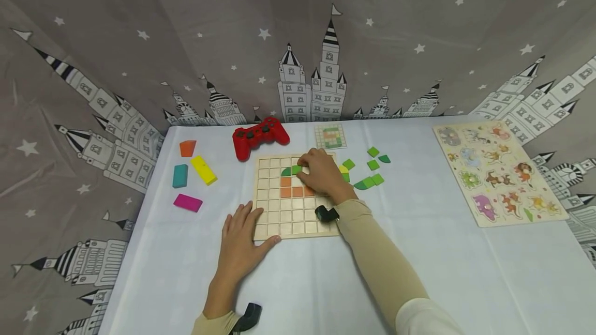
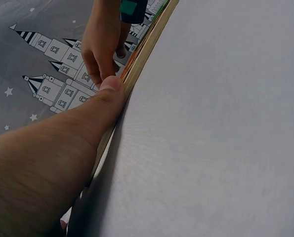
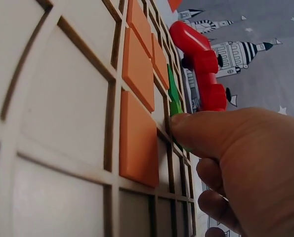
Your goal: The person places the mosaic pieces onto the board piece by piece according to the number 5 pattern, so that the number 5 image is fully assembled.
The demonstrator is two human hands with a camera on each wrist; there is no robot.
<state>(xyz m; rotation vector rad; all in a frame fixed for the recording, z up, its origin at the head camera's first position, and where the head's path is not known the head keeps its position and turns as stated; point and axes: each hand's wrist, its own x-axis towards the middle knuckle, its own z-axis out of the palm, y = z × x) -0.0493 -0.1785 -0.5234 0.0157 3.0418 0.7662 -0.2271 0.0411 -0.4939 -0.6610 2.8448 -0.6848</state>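
Note:
A wooden grid board (image 1: 273, 216) lies on the white table. My right hand (image 1: 323, 172) is over its upper part, thumb and fingertips pinching a light green square tile (image 1: 296, 169) at one of its cells. Left of that tile sits a dark green rounded tile (image 1: 286, 172). Several orange square tiles (image 3: 138, 140) lie in cells below. At the board's near left corner rests my left hand (image 1: 239, 247), fingers extended along the left side. Its thumb (image 2: 109, 86) touches the near edge. The right hand hides part of the board.
Loose green tiles (image 1: 373, 165) lie right of the board. A pattern card (image 1: 330, 136) and a red game controller (image 1: 261, 137) are behind it. Coloured blocks (image 1: 203, 170) lie to the left, an animal puzzle board (image 1: 498, 174) far right. A castle-print curtain (image 1: 209, 40) hangs behind.

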